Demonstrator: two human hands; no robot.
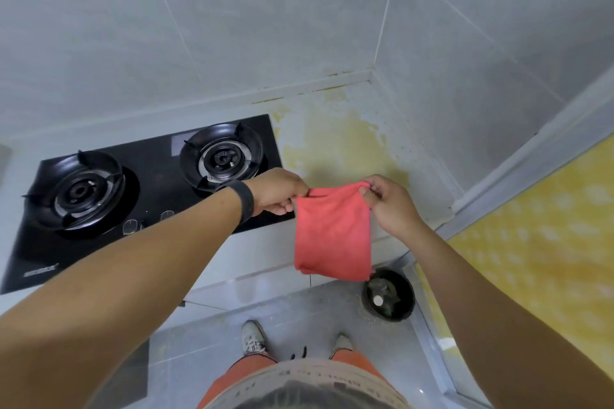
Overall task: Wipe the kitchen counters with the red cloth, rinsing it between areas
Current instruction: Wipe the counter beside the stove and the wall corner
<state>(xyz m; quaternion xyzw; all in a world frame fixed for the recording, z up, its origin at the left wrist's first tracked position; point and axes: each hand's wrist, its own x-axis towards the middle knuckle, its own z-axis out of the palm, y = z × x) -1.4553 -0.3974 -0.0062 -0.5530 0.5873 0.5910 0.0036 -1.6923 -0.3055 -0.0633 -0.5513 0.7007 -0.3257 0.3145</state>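
Head view, read left to right. At 9 o'clock a black two-burner hob point(146, 196) is set into the pale bench point(349, 143); its left burner point(79, 191) lies at 9 o'clock and its right burner point(222, 157) nearer the centre, toward 11 o'clock. Control knobs point(131, 227) sit along the hob's near edge. The left arm crosses the hob from 8 o'clock, with a dark wristband point(244, 201) at the wrist. The left hand point(277, 191), just left of centre, has a narrow grip: fingers curled, pinching the upper left corner of the cloth point(334, 232). The red cloth hangs in the air at the centre of the view, spread between both hands and drooping toward 6 o'clock, in front of the bench's near edge; it appears clear of the bench surface. The right hand point(388, 202), just right of centre, likewise has a narrow grip, thumb and fingers pinching the upper right corner of the cloth. Behind the hands, toward 12 o'clock, the bench surface carries a yellowish stain point(335, 139) that runs back to the tiled wall point(232, 26) and its corner at 1 o'clock. At 5 o'clock a dark round container point(388, 297) stands on the floor point(299, 312), just below the cloth's lower edge. At 3 o'clock a yellow patterned panel point(538, 242) fills the right side. At 6 o'clock are the person's two shoes point(254, 339) and orange shorts point(242, 372).
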